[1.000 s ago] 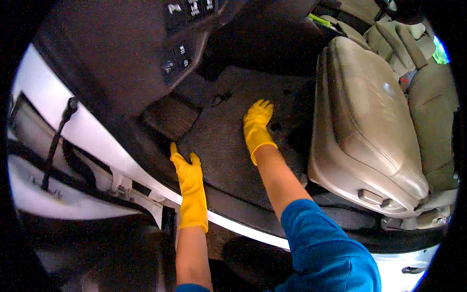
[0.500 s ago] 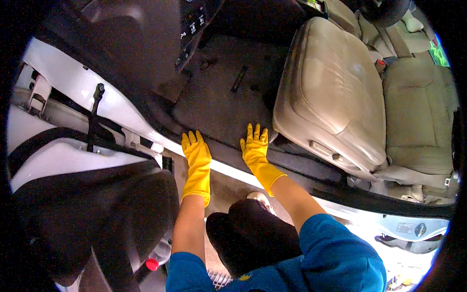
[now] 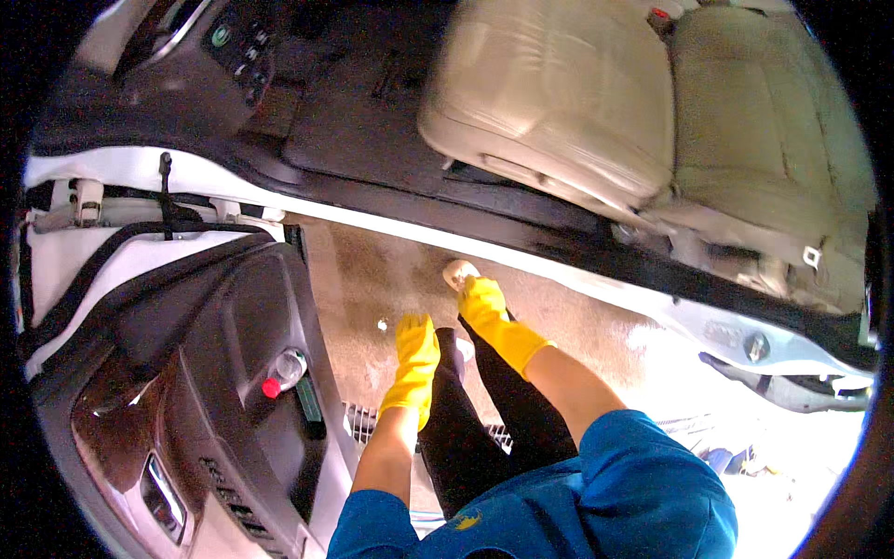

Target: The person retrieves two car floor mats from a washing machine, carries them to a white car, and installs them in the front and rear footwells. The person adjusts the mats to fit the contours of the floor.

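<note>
Yellow gloves point(image 3: 416, 347), beige car seat point(image 3: 559, 93)

The right hand point(image 3: 484, 306) in its yellow glove covers most of a pale rounded thing point(image 3: 458, 273); whether that is a cloth, a sponge or a shoe tip cannot be told. The left hand point(image 3: 415, 349) hides its palm, so a grip cannot be judged. The car seat point(image 3: 559, 93) is cut off at the top edge. The bottle point(image 3: 284, 371) in the door pocket shows only its red cap and neck.
</note>
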Motion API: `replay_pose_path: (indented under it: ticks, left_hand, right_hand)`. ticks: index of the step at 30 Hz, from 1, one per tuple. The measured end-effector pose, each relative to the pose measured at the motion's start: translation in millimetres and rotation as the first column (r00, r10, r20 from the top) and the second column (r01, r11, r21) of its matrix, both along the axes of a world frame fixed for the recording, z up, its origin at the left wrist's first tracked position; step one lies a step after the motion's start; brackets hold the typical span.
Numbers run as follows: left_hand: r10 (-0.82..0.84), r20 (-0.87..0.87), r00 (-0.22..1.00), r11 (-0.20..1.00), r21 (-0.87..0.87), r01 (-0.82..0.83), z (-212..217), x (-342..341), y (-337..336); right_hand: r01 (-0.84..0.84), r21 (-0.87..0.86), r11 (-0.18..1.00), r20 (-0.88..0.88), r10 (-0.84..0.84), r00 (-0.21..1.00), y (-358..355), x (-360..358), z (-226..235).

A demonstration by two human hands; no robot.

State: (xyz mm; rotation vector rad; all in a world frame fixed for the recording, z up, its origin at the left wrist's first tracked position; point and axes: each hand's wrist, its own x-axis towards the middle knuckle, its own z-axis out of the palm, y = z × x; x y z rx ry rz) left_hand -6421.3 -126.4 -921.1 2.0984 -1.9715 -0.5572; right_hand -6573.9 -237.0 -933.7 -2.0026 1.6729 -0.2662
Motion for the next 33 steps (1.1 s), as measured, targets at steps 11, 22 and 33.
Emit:
replay_pose_path:
  ticks: [11, 22, 33]
  left_hand:
    - [-0.245, -0.054, 0.968, 0.966, 0.07, 0.248, 105.2, -151.6, 132.9]
    - [-0.281, 0.021, 0.959, 0.948, 0.164, 0.274, 126.7, -355.9, 183.1]
    - [-0.432, -0.191, 0.881, 0.901, -0.12, 0.416, 173.3, -595.7, 106.3]
  right_hand:
    - [0.019, 0.13, 0.991, -0.322, 0.024, 0.946, 198.8, -270.0, 129.5]
    - [0.353, 0.266, 0.897, -0.22, -0.3, 0.928, 353.8, -548.0, 218.2]
    - [0.513, 0.491, 0.704, -0.213, -0.474, 0.854, 375.9, -728.2, 171.7]
